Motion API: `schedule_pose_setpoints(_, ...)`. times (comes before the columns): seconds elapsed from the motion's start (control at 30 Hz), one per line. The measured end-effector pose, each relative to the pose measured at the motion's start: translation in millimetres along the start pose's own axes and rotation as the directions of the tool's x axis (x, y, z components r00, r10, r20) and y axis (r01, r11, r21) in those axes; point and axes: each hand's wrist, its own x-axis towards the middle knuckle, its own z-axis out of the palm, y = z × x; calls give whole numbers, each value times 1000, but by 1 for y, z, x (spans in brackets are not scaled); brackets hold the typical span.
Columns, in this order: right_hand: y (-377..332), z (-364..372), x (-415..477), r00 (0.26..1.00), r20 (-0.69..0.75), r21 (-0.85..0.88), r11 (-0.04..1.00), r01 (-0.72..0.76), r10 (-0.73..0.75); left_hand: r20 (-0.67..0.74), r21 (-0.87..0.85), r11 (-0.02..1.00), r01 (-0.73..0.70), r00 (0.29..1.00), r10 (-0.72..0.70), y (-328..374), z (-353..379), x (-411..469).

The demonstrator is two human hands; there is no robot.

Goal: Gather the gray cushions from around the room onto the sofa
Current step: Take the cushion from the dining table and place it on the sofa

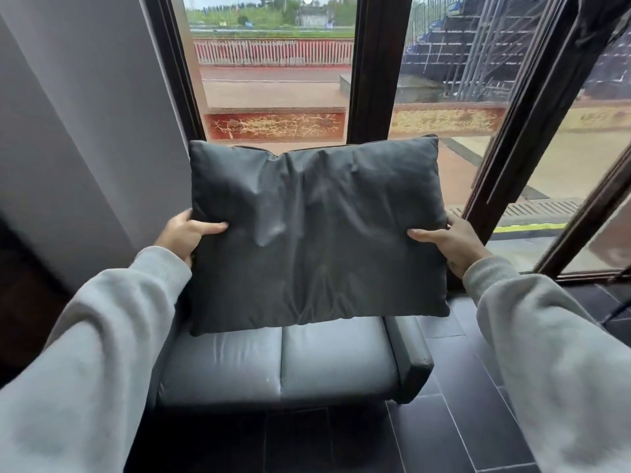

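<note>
Big dark-framed window [375, 63] right behind the gray sofa [280, 360]; left hand [186, 233] and right hand [450, 242] grip a wrinkly dark-gray cushion [317, 233] by its sides, above the seat.

I hold 1 gray cushion [317, 233] up in the air, upright and facing me. My left hand [184, 233] grips its left edge and my right hand [447, 244] its right edge, thumbs on the front. It is a dark gray rectangle, wider than tall, smooth and slightly shiny, with creases running down from the top middle. It hangs above the sofa [280, 363] and hides the backrest. The sofa is lighter gray and leather-like, with 2 seat pads split by a center seam and 1 padded armrest showing on the right.
</note>
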Motion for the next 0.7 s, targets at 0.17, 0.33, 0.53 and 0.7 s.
schedule_pose_setpoints(0.17, 19, -6, 62, 999, -30, -3, 1000, 21, -21, 11, -34, 999, 7, 1000, -6, -20, 27, 55)
schedule_pose_setpoints(0.33, 61, -20, 145, 999, -25, -13, 1000, -24, 23, -22, -28, 999, 46, 999, -47, -52, 70, 105)
schedule_pose_setpoints(0.53, 115, -38, 239, 993, 42, -31, 994, -108, 110, -118, -51, 990, 132, 983, -137, -95, 130, 160)
schedule_pose_setpoints(0.7, 163, -52, 302, 971, 72, -90, 971, -220, 227, -168, -53, 973, 226, 958, -232, -157, 167, 201)
